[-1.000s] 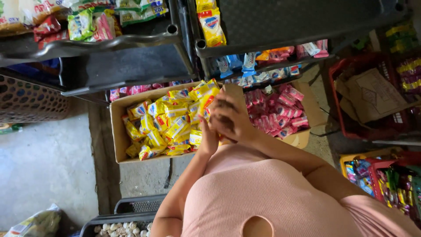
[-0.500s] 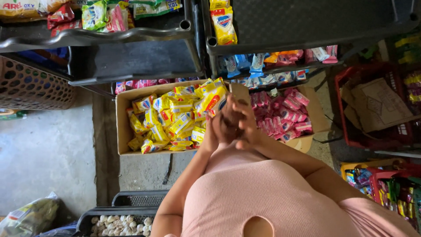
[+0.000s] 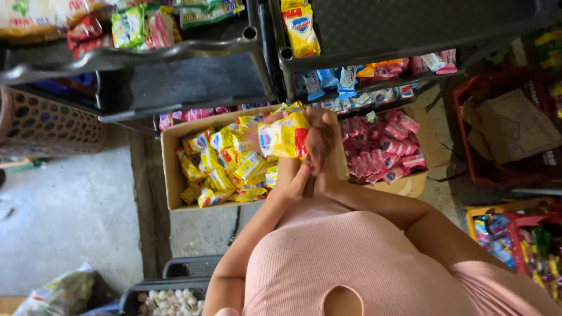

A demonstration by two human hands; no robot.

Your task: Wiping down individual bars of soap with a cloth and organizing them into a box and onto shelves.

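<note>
**Item in hand.** Yellow packets (image 3: 282, 136), a small stack with a blue-and-red oval mark, held up above the cardboard box (image 3: 171, 169) and level with its far edge. The right hand (image 3: 321, 143) grasps the stack from the right side, fingers wrapped over its edge. The left hand (image 3: 295, 178) sits just below, touching the right wrist area; whether it grips anything cannot be told.

**Handling note.** The packets look slick and loosely stacked, so a firm pinch across the whole stack, with the lower hand supporting from beneath, would likely keep them from fanning out or slipping. Lifting straight up should avoid dragging the loose ones below.

**Source.** The cardboard box stands on the concrete floor (image 3: 64, 222) and is divided: the left half is heaped with more yellow packets, the right half holds pink packets (image 3: 383, 149).

**Surroundings.**
- Dark shelf rack (image 3: 175, 82) directly above the box, its front rail close over the hands; the likeliest thing to knock against.
- Yellow pack (image 3: 301, 29) on the upper tier; blue sachets (image 3: 328, 79) on the tier beneath.
- Woven brown basket (image 3: 41, 123) to the left.
- Red crate (image 3: 503, 134) with flattened cardboard to the right.
- Black crate of pale bulbs, perhaps garlic (image 3: 170, 301), near the feet.
</note>
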